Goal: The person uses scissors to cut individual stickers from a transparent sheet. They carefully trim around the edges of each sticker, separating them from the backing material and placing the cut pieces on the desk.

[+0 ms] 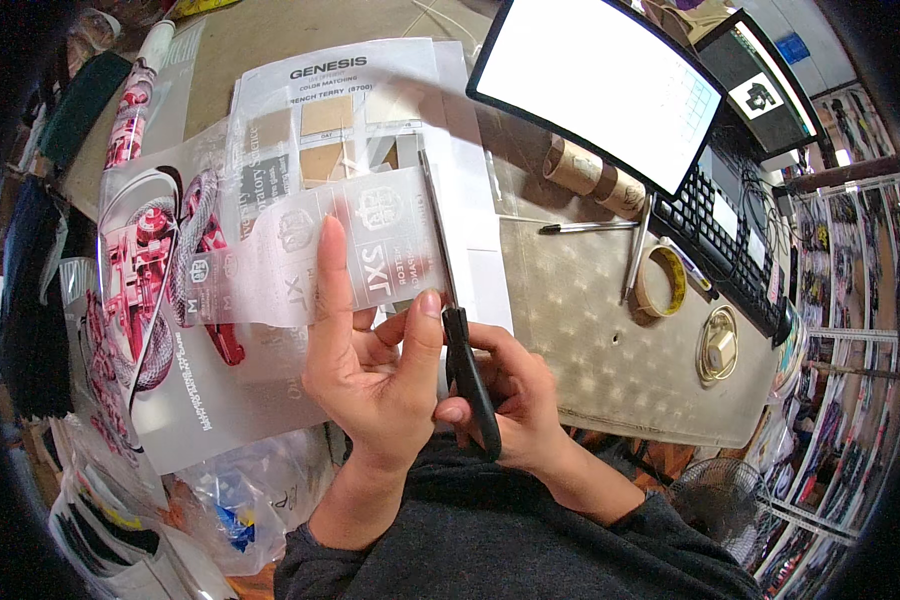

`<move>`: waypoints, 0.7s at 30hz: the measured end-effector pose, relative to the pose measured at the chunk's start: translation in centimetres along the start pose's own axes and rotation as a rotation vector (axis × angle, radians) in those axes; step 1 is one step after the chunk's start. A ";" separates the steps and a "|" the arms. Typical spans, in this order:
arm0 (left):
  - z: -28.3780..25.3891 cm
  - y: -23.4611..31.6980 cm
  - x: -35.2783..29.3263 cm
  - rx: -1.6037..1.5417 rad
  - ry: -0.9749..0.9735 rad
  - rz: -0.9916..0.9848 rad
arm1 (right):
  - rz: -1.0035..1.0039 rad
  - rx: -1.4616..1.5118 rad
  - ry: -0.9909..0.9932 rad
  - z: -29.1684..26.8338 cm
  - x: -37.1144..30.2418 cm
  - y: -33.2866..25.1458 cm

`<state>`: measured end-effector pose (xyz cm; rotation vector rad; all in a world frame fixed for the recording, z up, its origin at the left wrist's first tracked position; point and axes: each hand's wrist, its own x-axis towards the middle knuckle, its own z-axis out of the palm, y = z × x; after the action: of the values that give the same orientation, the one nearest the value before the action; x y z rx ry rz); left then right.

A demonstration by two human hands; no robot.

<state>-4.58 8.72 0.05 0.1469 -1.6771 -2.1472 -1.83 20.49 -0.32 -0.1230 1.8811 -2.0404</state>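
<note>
My left hand [375,385] pinches a translucent strip of printed labels [355,235], thumb bent over its lower right part and forefinger stretched along it. White crests and lettering show on the strip, which curls toward the left. My right hand [520,395] is wrapped round the black handles of a pair of scissors [475,390]. Their blades point away from me along the strip's right edge; whether the strip lies between them I cannot tell. Under the strip spreads a large clear film [270,405] printed with red and grey pictures. Farther off lie white papers [270,95] with fabric swatches.
To the right on the table are cardboard tubes [595,178], a pen [587,228], a tape roll [660,283] and a coiled cable with a white plug [718,350]. A monitor [595,80] and keyboard [720,215] stand behind. Plastic bags [260,490] hang below left; a fan [718,500] stands lower right.
</note>
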 end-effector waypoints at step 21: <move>-2.8 -2.0 -3.2 0.294 -0.282 0.205 | 0.001 0.185 0.331 -1.3 1.4 -1.0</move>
<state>-1.24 7.75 -3.12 -0.2466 -2.0620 -1.8285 -3.68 21.33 0.23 0.2801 1.8547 -2.3375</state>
